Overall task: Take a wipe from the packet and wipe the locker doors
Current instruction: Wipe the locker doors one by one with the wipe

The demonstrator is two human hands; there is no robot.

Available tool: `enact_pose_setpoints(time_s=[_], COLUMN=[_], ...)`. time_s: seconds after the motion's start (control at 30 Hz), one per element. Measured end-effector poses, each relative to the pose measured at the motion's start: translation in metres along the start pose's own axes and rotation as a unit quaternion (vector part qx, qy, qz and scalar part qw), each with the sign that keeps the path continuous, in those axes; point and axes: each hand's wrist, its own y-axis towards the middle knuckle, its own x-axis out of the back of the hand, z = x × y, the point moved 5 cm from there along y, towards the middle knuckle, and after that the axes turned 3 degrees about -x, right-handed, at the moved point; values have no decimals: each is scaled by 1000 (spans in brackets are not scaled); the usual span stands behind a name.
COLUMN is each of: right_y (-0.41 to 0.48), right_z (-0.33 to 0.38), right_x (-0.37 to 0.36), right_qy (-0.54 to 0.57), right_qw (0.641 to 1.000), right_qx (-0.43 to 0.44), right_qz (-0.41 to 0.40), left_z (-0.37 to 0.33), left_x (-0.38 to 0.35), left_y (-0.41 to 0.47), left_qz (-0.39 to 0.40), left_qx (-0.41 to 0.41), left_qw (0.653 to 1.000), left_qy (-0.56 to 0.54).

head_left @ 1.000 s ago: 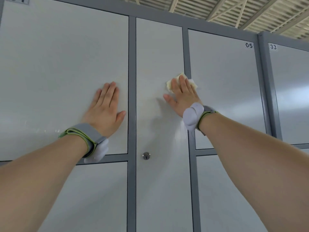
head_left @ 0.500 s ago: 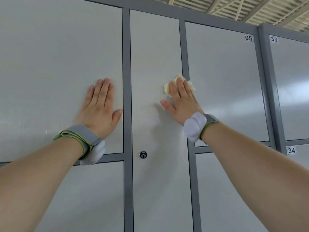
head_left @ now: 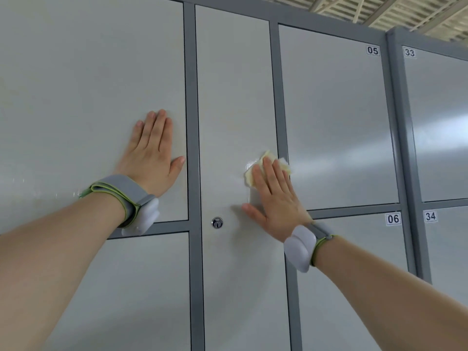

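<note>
The right hand [head_left: 274, 196] is flat, fingers straight, pressing a yellowish wipe [head_left: 255, 171] against the tall narrow locker door [head_left: 235, 97], right by its right edge. The left hand [head_left: 152, 153] is spread flat on the next door over [head_left: 88, 97], holding nothing. The keyhole [head_left: 217, 222] sits between the wrists.

The wipe [head_left: 254, 173] lies under the right fingers [head_left: 269, 174] on the middle door [head_left: 233, 84]; lock [head_left: 217, 222] below-left of them; left fingers [head_left: 153, 133] on left door [head_left: 88, 97].
</note>
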Motion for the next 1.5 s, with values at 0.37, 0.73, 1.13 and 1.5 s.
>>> enact_pose_setpoints(time_s=[0.37, 0.73, 1.13, 1.5], right_y=[45, 11, 16, 52], right_z=[3, 16, 38, 30], right_x=[26, 5, 3, 25], right_qy=[39, -1, 3, -6], right_qw=[993, 1000, 999, 997], right_qx=[-111, 8, 36, -75], right_qz=[-24, -14, -7, 16], left_z=[2, 1, 4, 6], left_x=[1, 0, 3, 10], left_y=[2, 0, 1, 1], left_qz=[3, 13, 17, 54], left_qx=[-10, 2, 1, 8], left_qw=[1000, 1000, 999, 997], left_qy=[-5, -14, -36, -53])
